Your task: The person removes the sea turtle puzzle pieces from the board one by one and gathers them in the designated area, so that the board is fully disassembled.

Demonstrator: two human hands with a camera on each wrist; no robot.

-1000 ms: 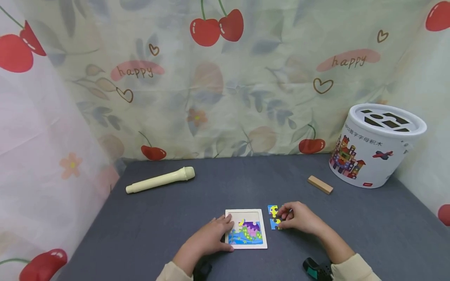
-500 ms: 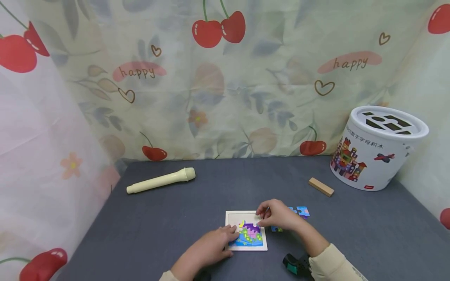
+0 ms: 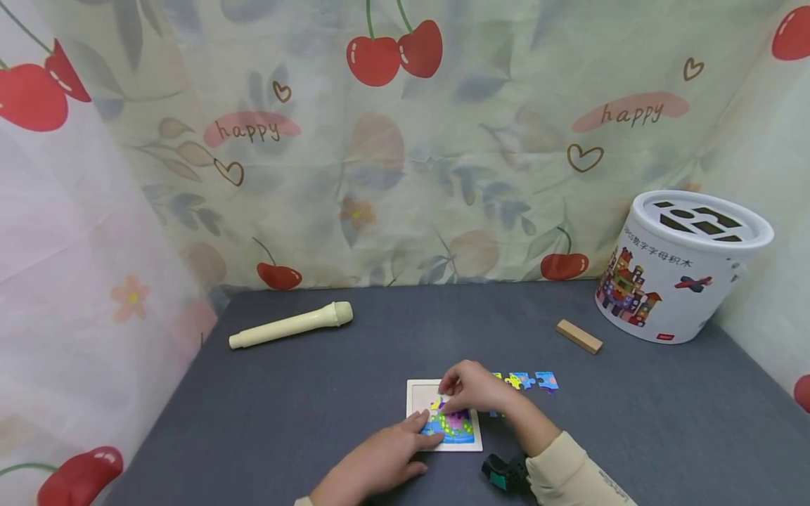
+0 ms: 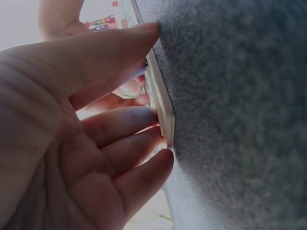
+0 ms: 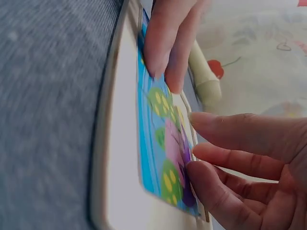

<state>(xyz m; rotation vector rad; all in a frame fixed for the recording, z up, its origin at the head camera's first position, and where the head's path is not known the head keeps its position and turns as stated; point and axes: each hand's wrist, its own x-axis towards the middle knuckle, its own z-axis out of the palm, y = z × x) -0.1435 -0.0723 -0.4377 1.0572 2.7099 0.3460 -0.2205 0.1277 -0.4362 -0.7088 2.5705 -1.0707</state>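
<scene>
A square wooden puzzle tray (image 3: 477, 448) holds part of a bright picture in blue, green, pink and purple, its upper part bare wood. My left hand (image 3: 394, 455) rests at the tray's left side, fingertips over the picture; in the left wrist view its outstretched fingers (image 4: 139, 179) touch the rim. My right hand (image 3: 477, 388) bends its fingers down over the picture's upper middle. In the right wrist view its fingertips (image 5: 199, 167) meet the upper edge of the purple part; I cannot tell whether a puzzle piece is between them.
Loose puzzle pieces (image 3: 545, 380) lie right of the tray, some partly behind the right hand. Farther back are a cream toy microphone (image 3: 291, 326), a small wooden block (image 3: 579, 336) and a white lidded bucket (image 3: 677, 281). A printed cloth hangs behind the dark table.
My right hand has moved left from the loose pieces to above the picture. My left hand has slid slightly right, its fingers farther over the tray.
</scene>
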